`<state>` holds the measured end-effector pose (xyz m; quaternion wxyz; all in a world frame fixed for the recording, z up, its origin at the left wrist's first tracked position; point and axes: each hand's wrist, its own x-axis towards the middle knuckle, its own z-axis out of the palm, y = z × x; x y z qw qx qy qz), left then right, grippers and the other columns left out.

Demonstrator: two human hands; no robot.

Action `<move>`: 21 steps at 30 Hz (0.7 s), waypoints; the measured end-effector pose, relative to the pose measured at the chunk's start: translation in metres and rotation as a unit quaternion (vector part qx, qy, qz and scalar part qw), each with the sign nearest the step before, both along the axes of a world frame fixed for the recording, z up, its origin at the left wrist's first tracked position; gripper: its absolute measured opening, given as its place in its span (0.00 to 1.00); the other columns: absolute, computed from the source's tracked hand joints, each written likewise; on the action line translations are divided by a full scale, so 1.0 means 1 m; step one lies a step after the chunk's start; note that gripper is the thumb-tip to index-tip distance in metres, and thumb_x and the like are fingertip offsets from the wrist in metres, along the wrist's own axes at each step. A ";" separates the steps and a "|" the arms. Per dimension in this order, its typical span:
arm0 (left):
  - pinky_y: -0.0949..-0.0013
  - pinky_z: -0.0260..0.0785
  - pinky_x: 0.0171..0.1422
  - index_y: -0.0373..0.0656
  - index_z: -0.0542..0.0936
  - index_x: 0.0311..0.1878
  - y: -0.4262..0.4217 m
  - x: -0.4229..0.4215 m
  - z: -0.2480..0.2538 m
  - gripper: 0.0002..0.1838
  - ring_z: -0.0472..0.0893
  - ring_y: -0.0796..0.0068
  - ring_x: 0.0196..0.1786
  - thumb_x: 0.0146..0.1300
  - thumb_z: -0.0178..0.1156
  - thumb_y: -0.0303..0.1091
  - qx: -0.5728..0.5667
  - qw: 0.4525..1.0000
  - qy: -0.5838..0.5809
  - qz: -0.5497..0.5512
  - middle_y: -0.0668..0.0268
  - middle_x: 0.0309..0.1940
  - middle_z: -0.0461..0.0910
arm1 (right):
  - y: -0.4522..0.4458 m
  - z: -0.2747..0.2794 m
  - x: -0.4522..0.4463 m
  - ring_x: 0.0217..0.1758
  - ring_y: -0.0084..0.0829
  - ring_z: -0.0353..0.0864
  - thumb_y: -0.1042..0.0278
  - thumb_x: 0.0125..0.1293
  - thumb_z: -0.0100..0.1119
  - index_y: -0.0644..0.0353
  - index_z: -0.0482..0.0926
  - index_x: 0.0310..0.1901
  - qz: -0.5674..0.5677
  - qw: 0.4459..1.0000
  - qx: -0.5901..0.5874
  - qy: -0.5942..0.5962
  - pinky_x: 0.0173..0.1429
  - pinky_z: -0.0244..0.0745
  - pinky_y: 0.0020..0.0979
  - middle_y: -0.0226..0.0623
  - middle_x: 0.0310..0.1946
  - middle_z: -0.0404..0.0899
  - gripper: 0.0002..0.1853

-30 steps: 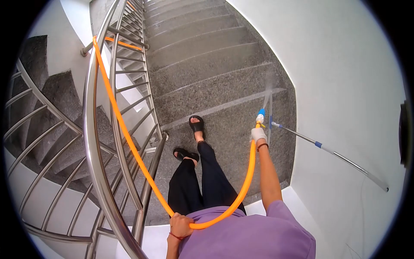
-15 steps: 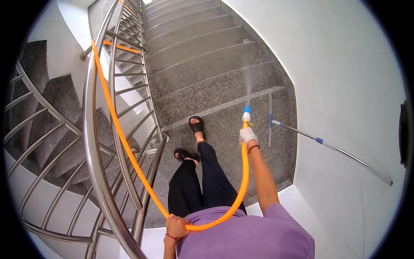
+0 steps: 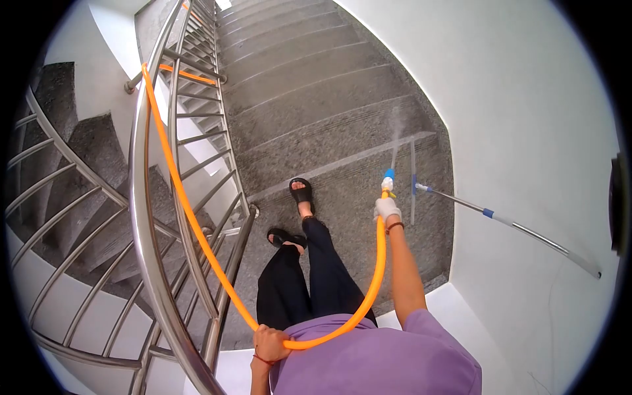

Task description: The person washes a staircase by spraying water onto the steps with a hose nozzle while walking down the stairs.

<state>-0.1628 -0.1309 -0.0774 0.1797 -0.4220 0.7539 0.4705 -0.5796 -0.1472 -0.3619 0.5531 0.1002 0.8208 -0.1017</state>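
Observation:
An orange hose (image 3: pixel 193 220) hangs over the metal handrail and loops across my waist. My left hand (image 3: pixel 271 343), bare, is closed around the hose beside my hip. In a white glove, my right hand (image 3: pixel 388 209) grips the hose's far end just behind the spray nozzle (image 3: pixel 388 178), which has a blue tip and a white body. A thin water spray (image 3: pixel 396 135) leaves the tip and points at the grey stone steps (image 3: pixel 309 85). The glove hides part of the nozzle's rear.
A squeegee (image 3: pixel 413 184) with a long metal pole (image 3: pixel 520 227) leans against the white wall (image 3: pixel 520 118) on the right. Steel railing (image 3: pixel 139 217) curves along the left, with another flight of stairs (image 3: pixel 92 151) beyond it. My sandals (image 3: pixel 301 192) stand on the stone landing.
My right hand has moved slightly right and toward me, with the nozzle and spray shifting along. My left hand and feet stay put.

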 end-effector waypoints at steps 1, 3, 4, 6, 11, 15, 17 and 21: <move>0.67 0.61 0.33 0.46 0.80 0.14 0.000 -0.002 -0.001 0.12 0.74 0.68 0.18 0.41 0.64 0.44 0.000 1.000 0.003 0.000 0.66 0.13 0.76 | 0.003 0.000 -0.007 0.12 0.28 0.66 0.70 0.58 0.45 0.60 0.66 0.29 -0.029 1.000 -0.001 -0.003 0.14 0.65 0.31 0.33 0.14 0.66 0.04; 0.66 0.63 0.33 0.46 0.82 0.17 -0.002 -0.007 -0.003 0.12 0.76 0.68 0.20 0.40 0.65 0.44 0.015 0.999 -0.009 -0.030 0.67 0.15 0.78 | 0.004 0.000 -0.014 0.12 0.28 0.66 0.70 0.58 0.44 0.60 0.66 0.30 -0.056 0.998 -0.001 -0.005 0.14 0.64 0.31 0.33 0.14 0.66 0.04; 0.66 0.63 0.33 0.46 0.82 0.17 -0.002 -0.008 -0.003 0.12 0.76 0.68 0.20 0.40 0.65 0.44 0.015 0.999 -0.009 -0.029 0.67 0.15 0.78 | 0.003 0.002 -0.016 0.12 0.29 0.67 0.70 0.58 0.44 0.61 0.66 0.31 -0.047 0.999 0.012 0.009 0.15 0.64 0.31 0.34 0.15 0.67 0.04; 0.66 0.62 0.32 0.46 0.81 0.16 -0.002 -0.010 -0.003 0.12 0.76 0.67 0.19 0.40 0.64 0.45 0.007 1.000 0.002 -0.015 0.66 0.14 0.77 | -0.003 0.008 -0.018 0.12 0.29 0.67 0.70 0.58 0.44 0.61 0.67 0.31 -0.036 0.999 0.025 0.021 0.15 0.64 0.31 0.34 0.15 0.67 0.04; 0.67 0.61 0.32 0.46 0.81 0.15 -0.006 -0.008 -0.001 0.12 0.75 0.67 0.19 0.42 0.63 0.44 0.013 1.000 -0.014 -0.024 0.65 0.13 0.76 | -0.020 0.019 -0.016 0.13 0.32 0.68 0.71 0.57 0.43 0.63 0.69 0.29 0.013 0.999 0.017 0.044 0.17 0.64 0.32 0.37 0.14 0.67 0.06; 0.67 0.62 0.32 0.46 0.81 0.15 -0.006 -0.004 0.001 0.12 0.75 0.66 0.18 0.42 0.63 0.44 0.014 0.999 -0.016 -0.032 0.64 0.13 0.76 | -0.003 0.019 -0.002 0.12 0.33 0.68 0.69 0.56 0.43 0.63 0.69 0.27 0.035 0.999 0.018 0.028 0.17 0.64 0.33 0.38 0.15 0.68 0.08; 0.66 0.62 0.32 0.46 0.81 0.15 -0.007 0.001 0.006 0.12 0.75 0.66 0.18 0.42 0.63 0.44 0.011 0.999 -0.004 -0.030 0.64 0.12 0.76 | 0.013 0.027 0.001 0.13 0.33 0.70 0.69 0.56 0.44 0.64 0.70 0.28 0.063 0.998 0.012 0.016 0.16 0.65 0.33 0.38 0.15 0.70 0.08; 0.63 0.64 0.30 0.47 0.80 0.15 -0.012 0.008 0.016 0.14 0.76 0.66 0.19 0.41 0.63 0.48 0.001 0.999 -0.010 -0.032 0.65 0.12 0.75 | 0.012 0.044 -0.007 0.14 0.32 0.71 0.68 0.57 0.45 0.65 0.71 0.30 -0.020 0.998 0.017 0.057 0.16 0.66 0.33 0.39 0.17 0.71 0.09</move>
